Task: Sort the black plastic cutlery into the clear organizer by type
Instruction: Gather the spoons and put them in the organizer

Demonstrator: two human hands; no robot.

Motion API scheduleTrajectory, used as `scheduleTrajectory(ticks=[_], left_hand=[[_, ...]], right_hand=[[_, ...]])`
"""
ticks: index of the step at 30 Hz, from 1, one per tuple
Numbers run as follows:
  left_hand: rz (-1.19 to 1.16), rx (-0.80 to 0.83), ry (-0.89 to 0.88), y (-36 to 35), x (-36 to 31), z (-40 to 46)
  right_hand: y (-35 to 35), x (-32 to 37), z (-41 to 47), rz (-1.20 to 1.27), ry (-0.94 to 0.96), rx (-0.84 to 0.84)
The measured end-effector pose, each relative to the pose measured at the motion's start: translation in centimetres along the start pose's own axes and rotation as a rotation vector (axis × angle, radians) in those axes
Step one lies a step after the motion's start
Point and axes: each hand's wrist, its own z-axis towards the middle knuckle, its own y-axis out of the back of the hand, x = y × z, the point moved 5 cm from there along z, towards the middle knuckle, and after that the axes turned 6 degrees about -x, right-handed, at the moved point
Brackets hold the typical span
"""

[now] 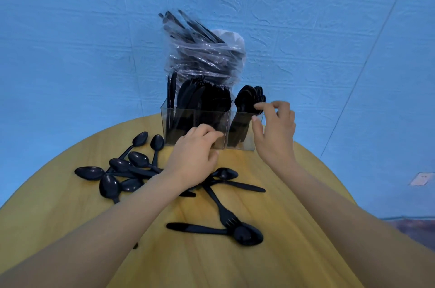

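Here, my right hand point(275, 132) pinches a spoon point(253, 101) in the organizer point(207, 129)'s right bin; my left hand point(195, 153), fingers loosely curled, holds nothing. Knives fill the left bin, forks the middle.

Loose black spoons point(122, 170), clear organizer point(207, 129) — filled upright

The left hand point(195, 158) covers part of the lower front wall of the clear organizer point(209, 120) and the handles of several spoons in the loose pile point(122, 170). Whether its fingers hold anything cannot be determined. The right hand point(275, 132) hides the right edge of the spoon compartment point(242, 132). Items inside the plastic bag point(202, 52) blur together; type cannot be determined. The surface point(270, 264) is cut off by the lower frame edge.
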Motion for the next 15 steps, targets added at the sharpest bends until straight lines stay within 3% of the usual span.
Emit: scheduleTrajectory(ticks=[6,11,15], left_hand=[[-0.067,0.036,0.131,1.3,1.6,-4.5],[-0.04,0.088,0.195,2.3,2.9,-7.2],[-0.03,0.134,0.236,2.2,3.5,-8.5]], right_hand=[[-1.1,0.3,-6.7,0.12,-0.049,0.342],[-2.5,2.4,-9.3,-0.021,0.068,0.674],[-2.5,2.8,-9.7,-0.032,0.116,0.651]])
